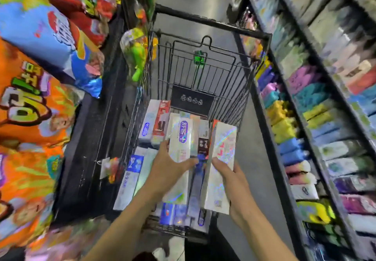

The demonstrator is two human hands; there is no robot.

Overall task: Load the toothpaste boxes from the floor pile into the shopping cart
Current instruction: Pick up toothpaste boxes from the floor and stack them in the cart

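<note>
Hands hold toothpaste boxes over the shopping cart (pixel 203 61): the left hand (pixel 168 167) curls around a white box with a purple label (pixel 182 138), thumb on its left edge, and the right hand (pixel 230 181) grips a white holographic box (pixel 221 159) from its right side. More toothpaste boxes (pixel 154 122) lie in the cart's basket beneath. Snack bags (pixel 30 108) hang left of the cart; a stocked shelf (pixel 317 118) runs along its right.

Black wire shopping cart (pixel 203 73) stands on grey aisle floor (pixel 254 159) between shelving units. Toothpaste boxes (pixel 154 122) lie lengthwise in cart basket, several side by side, more stacked beneath. Black placard (pixel 192 100) hangs on cart's far wall.
</note>
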